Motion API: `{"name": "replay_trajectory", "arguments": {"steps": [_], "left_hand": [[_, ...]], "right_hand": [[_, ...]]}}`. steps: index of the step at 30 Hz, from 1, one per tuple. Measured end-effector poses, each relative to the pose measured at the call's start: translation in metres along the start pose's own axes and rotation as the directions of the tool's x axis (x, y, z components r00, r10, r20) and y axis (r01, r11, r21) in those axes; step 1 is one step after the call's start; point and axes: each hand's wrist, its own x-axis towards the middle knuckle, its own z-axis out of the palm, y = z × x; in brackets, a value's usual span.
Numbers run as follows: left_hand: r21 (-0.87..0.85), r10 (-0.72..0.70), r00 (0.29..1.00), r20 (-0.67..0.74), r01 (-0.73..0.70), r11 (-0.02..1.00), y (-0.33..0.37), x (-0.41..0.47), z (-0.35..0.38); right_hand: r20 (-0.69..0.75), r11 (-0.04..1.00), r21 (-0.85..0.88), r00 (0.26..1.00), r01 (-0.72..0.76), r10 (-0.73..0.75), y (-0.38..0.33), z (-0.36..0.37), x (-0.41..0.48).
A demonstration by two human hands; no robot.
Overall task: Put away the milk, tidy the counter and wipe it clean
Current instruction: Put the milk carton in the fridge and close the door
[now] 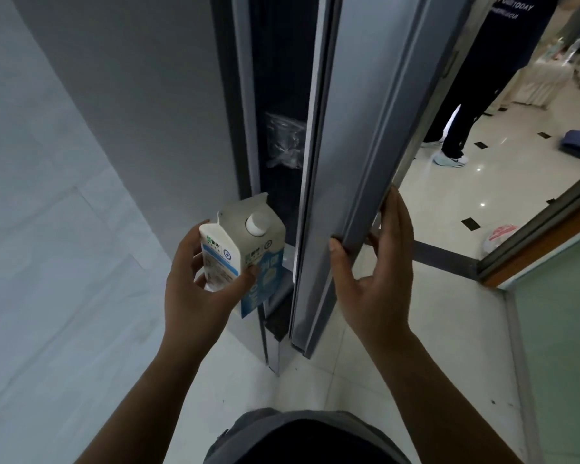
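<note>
Room: I see pale glossy floor tiles (382,380) with small black insets, a white wall (47,229) filling the left of the frame, and a greenish glass panel (556,346) at lower right.
Nearest: a dark top (308,440) sits at bottom centre, with both bare forearms reaching up from it.
Left hand (195,289): left of centre, thumb and fingers curled round the lower half of the milk carton (248,249), grasping it.
Milk carton: white and blue, gable-topped, with a white screw cap (256,224). It is held tilted in the air, its top just in front of the dark gap of the cabinet. I cannot tell whether it touches the frame.
Right hand (375,272): right of centre, grasping the free edge of the door (342,145), with the thumb on the near face and the fingers wrapped behind.
Door: tall and grey, standing partly open and running from centre to the top of the frame.
Cabinet (181,95): grey-sided, directly left of the gap.
Gap: dark inside. I make out a clear plastic bag (283,142) higher up, and nothing else readable.
Floor, right: a white bag with red print (499,234) lies beyond the door.
Farthest: at upper right a person in dark clothes (476,95) stands on the tiles in pale sneakers (449,159).
</note>
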Motion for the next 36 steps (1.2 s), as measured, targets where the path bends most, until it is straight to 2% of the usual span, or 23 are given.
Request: {"name": "replay_trajectory", "arguments": {"steps": [9,16,23,26,29,32,36], "left_hand": [[-0.032,0.085,0.982,0.168,-0.081,0.996,0.037,-0.041,0.074],[-0.061,0.163,0.934,0.318,-0.152,0.987,0.057,-0.077,0.142],[-0.17,0.242,0.903,0.356,-0.192,0.967,0.077,-0.097,0.209],[-0.207,0.272,0.887,0.373,-0.207,0.956,0.087,-0.1,0.232],[-0.201,0.29,0.879,0.378,-0.227,0.953,0.094,-0.101,0.25],[-0.159,0.314,0.878,0.361,-0.273,0.949,0.1,-0.1,0.26],[-0.161,0.343,0.879,0.33,-0.306,0.938,0.111,-0.098,0.268]], "right_hand": [[-0.157,0.99,-0.067,0.981,-0.126,0.115,0.021,-0.105,-0.02],[-0.27,0.945,-0.044,0.914,-0.325,0.302,0.064,-0.191,-0.026],[-0.329,0.914,-0.055,0.871,-0.402,0.364,0.096,-0.249,-0.005],[-0.306,0.903,-0.079,0.872,-0.423,0.382,0.112,-0.274,0.006],[-0.252,0.897,-0.139,0.891,-0.421,0.379,0.122,-0.295,0.015],[-0.187,0.868,-0.298,0.916,-0.397,0.354,0.118,-0.309,0.02],[-0.134,0.915,-0.376,0.986,-0.147,0.103,0.109,-0.316,0.034]]}}
